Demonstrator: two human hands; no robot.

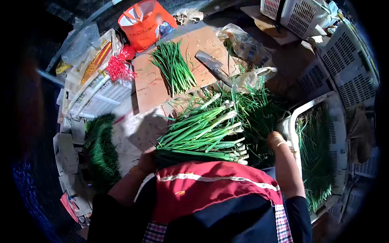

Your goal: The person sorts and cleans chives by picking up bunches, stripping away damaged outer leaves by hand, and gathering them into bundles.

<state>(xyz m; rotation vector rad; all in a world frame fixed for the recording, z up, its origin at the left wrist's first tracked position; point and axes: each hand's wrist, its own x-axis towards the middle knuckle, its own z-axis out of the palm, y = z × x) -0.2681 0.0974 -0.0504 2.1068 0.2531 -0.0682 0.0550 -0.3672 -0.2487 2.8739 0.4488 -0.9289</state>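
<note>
A large pile of green stalks with pale ends [202, 131] lies right in front of the red apron. My left hand [147, 160] is at the pile's left end, partly in shadow, and its fingers cannot be made out. On the right, my right hand [276, 140] is beside the white rim of a crate [295, 117], over dark loose greens [259, 117]; its fingers are mostly hidden. A smaller bunch of green stalks [172, 67] rests on a brown board [148, 87], left of a knife with a broad blade [214, 66].
An orange bag [146, 24] stands behind the board, with red ties [120, 67] at its left. Fine greens [101, 150] lie at left. More greens [318, 158] fill the right crate. White crates [348, 60] and clear plastic bags [245, 44] are farther back.
</note>
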